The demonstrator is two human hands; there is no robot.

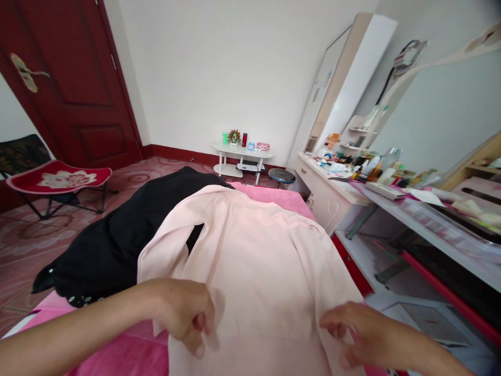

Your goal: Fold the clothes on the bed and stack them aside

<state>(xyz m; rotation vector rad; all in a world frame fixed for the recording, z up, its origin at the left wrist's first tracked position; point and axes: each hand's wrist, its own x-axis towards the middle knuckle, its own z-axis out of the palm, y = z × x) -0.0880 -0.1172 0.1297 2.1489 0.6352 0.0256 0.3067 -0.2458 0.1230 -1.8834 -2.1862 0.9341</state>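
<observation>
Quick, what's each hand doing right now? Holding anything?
Left hand: partly open, loosely curled over the pale pink garment; no grip visible.
Right hand: partly open, loosely curled by the garment's side; whether it touches cloth cannot be told.

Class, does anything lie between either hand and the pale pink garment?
Nothing visible does. The left hand and right hand are at the pale pink garment; the black cloth lies partly beneath it.

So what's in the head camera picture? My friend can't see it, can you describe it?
A person's left hand and right hand are at a pale pink long-sleeved top spread on a pink cover. A black garment lies to its left. Beyond are a dark red door and, right, a cluttered dressing table.
</observation>
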